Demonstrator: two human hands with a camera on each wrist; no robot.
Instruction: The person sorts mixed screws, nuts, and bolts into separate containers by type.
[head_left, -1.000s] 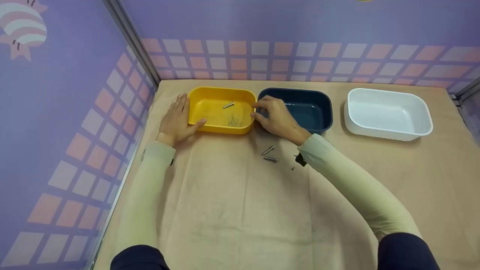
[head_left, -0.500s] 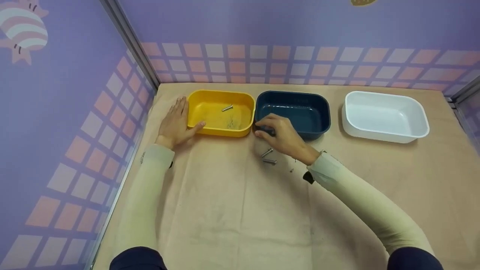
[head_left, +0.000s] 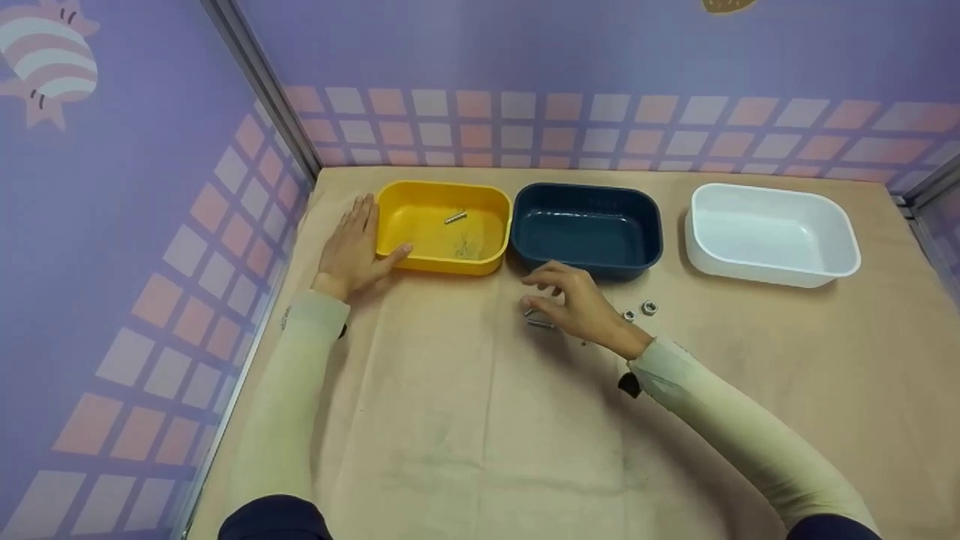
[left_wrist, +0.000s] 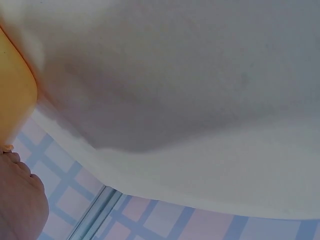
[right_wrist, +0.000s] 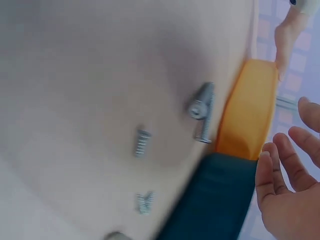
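My left hand (head_left: 346, 251) lies along the left wall of the yellow container (head_left: 442, 265), fingers straight and thumb over its front rim. Inside that container is a metal bolt (head_left: 455, 217), near some thin dark bits. Over the cloth in front of the dark blue container (head_left: 592, 268), my right hand (head_left: 577, 304) hovers with bent, spread fingers and nothing visible between them. Two bolts (head_left: 540, 325) lie just below its fingertips, partly hidden. In the right wrist view those bolts lie close together, apart from the hand, and small screws (right_wrist: 142, 143) lie nearby.
Two hex nuts (head_left: 649, 307) lie on the cloth to the right of my right hand. A white container (head_left: 772, 274) stands at the back right. Patterned walls (head_left: 570, 60) border the table at the back and left.
My right hand has moved from the rims between the yellow and blue containers toward me, over the bolts. The hex nuts have come into view. The left hand stays in place.
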